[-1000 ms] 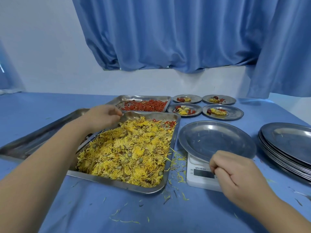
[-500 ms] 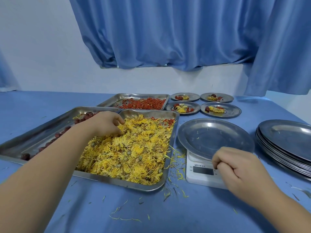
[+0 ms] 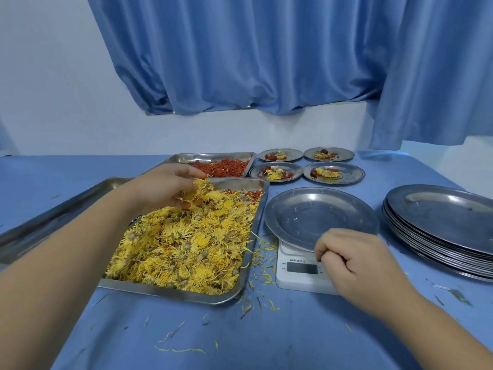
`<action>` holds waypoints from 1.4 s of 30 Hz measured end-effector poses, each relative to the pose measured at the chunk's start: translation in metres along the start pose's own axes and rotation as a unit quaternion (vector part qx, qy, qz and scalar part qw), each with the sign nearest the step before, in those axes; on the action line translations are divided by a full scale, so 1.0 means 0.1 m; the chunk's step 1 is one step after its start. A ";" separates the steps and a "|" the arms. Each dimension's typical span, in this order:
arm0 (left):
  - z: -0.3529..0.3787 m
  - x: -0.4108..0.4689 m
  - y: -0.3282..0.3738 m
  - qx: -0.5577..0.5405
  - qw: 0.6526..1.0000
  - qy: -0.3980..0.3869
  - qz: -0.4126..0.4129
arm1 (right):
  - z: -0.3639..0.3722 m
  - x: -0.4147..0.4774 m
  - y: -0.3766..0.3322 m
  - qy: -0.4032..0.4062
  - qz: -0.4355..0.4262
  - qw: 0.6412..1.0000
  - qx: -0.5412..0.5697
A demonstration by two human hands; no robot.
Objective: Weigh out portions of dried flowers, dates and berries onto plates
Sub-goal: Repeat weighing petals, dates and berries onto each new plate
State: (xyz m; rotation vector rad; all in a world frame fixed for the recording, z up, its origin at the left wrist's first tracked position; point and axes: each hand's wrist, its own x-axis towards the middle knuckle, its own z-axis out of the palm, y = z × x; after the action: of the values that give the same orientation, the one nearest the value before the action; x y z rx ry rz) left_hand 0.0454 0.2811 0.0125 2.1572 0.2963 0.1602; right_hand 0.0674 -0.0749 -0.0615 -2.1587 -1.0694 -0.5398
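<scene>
Fingers [image 3: 186,172] of left hand [image 3: 165,188] curl round dried flowers [image 3: 205,188]; right hand [image 3: 354,260] fisted, empty.

- The one head-worn camera is looking forward and down across the blue worktop [image 3: 293,340], toward the curtain [image 3: 253,54] on the far wall.
- It is sitting close above the left hand [image 3: 170,186] and right hand [image 3: 354,260], with forearms filling the bottom corners.
</scene>
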 end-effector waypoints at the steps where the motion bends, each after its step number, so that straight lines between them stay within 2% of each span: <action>1: 0.03 0.01 0.04 0.012 1.000 -0.003 0.005 | 0.00 0.00 0.01 0.000 0.001 1.000 0.001; 6: 0.15 0.05 0.16 0.133 0.991 -0.002 0.033 | -0.01 0.00 0.04 -0.005 0.006 1.000 0.003; 9: 0.22 0.07 0.17 0.199 0.980 -0.009 0.023 | -0.01 0.00 0.06 -0.010 0.009 1.000 0.008; 16: 0.36 0.06 0.16 0.215 0.976 0.018 0.034 | -0.02 0.01 0.10 -0.018 0.015 1.000 0.013; 23: 0.36 0.04 0.15 0.127 0.982 0.097 0.098 | -0.03 0.00 0.09 -0.022 0.018 1.000 0.014; 28: 0.36 0.02 0.13 0.038 0.995 0.059 0.075 | -0.03 0.01 0.08 -0.024 0.018 0.999 0.014; 32: 0.36 -0.02 0.17 0.001 0.995 0.063 0.073 | -0.03 0.00 0.08 -0.016 0.016 1.000 0.016; 40: 0.53 -0.09 0.45 0.045 0.986 0.092 0.129 | -0.04 0.01 0.07 -0.012 0.016 1.000 0.015; 42: 0.62 -0.08 0.52 0.028 0.988 0.079 0.131 | -0.05 0.02 0.08 -0.008 0.018 1.000 0.015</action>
State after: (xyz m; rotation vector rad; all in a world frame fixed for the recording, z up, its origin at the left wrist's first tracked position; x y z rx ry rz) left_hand 0.0595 0.2013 0.0197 2.2364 0.1059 0.4785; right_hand 0.0747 -0.0811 -0.0601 -2.1563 -1.0381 -0.4876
